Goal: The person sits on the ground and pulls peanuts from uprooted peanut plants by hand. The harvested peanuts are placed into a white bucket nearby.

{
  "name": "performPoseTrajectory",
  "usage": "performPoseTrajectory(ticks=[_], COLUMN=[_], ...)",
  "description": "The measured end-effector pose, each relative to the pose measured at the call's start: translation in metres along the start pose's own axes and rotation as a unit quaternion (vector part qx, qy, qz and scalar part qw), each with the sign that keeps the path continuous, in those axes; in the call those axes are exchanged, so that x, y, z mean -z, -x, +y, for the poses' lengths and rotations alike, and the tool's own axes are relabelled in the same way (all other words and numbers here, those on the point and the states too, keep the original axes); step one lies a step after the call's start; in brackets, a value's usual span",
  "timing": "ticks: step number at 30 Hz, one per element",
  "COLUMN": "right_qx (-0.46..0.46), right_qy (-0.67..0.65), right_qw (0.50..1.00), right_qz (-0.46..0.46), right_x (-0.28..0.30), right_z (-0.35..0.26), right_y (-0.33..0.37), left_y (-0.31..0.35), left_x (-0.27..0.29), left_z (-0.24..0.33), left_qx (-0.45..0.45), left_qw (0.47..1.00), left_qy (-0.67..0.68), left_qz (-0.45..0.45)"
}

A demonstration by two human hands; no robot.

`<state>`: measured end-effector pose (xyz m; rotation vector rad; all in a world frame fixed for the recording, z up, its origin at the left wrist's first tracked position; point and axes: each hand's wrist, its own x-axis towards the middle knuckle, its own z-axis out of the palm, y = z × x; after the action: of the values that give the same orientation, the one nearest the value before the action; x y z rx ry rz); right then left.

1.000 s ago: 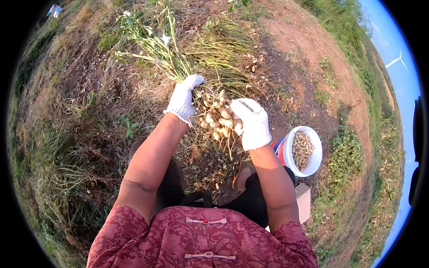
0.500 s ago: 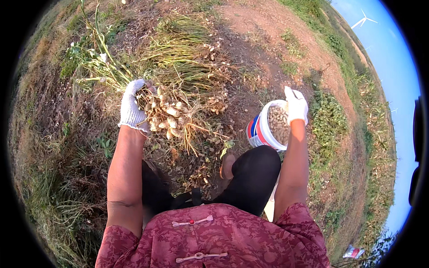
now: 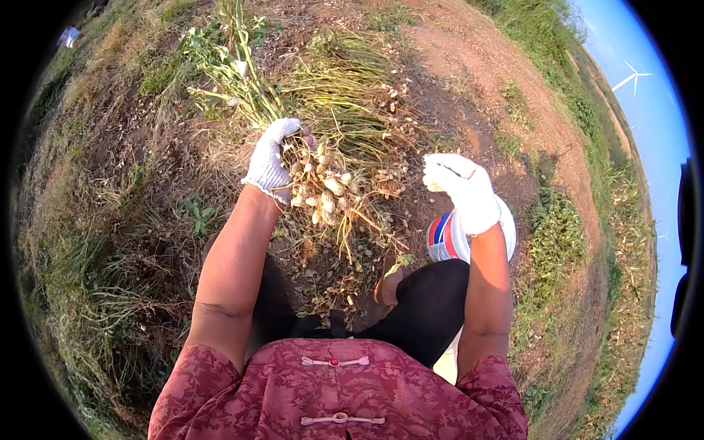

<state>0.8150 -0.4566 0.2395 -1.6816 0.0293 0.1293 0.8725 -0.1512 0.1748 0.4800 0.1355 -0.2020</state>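
Note:
My left hand [image 3: 273,158], in a white knit glove, is closed round a pulled peanut plant [image 3: 258,95]. Its leafy green stems stick out beyond the hand, and a cluster of pale peanuts [image 3: 330,192] with thin roots hangs on the right side of my fist. Also gloved in white, my right hand [image 3: 463,187] hovers over the left rim of a white bucket [image 3: 506,224] with blue and red stripes. Its fingers are loosely curled and look apart, with no peanut clearly visible in them. The hand and forearm hide most of the bucket's inside.
A heap of pulled peanut plants [image 3: 345,95] lies on the ground beyond my left hand, pods toward the right. Dry litter and soil surround my feet. Bare reddish earth [image 3: 455,51] stretches ahead, with green weeds [image 3: 554,235] right of the bucket. A wind turbine [image 3: 634,75] stands far off.
My right hand has moved left from above the peanuts in the bucket to its left rim. My left hand still grips the peanut plant. The whole view has shifted somewhat.

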Motion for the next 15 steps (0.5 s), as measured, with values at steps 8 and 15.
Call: performPoseTrajectory(ticks=[8,15], right_qx=[-0.030,0.015], right_qy=[-0.080,-0.002], right_qw=[0.968,0.988], right_qz=[-0.234,-0.151], right_x=[-0.107,-0.119], right_z=[0.016,0.048], right_y=[-0.016,-0.026], left_y=[0.010,0.000], left_x=[-0.009,-0.005], left_z=[0.002,0.000], left_qx=[0.034,0.034], left_qw=[0.999,0.998], left_qy=[-0.034,-0.037], left_qz=[-0.002,0.031])
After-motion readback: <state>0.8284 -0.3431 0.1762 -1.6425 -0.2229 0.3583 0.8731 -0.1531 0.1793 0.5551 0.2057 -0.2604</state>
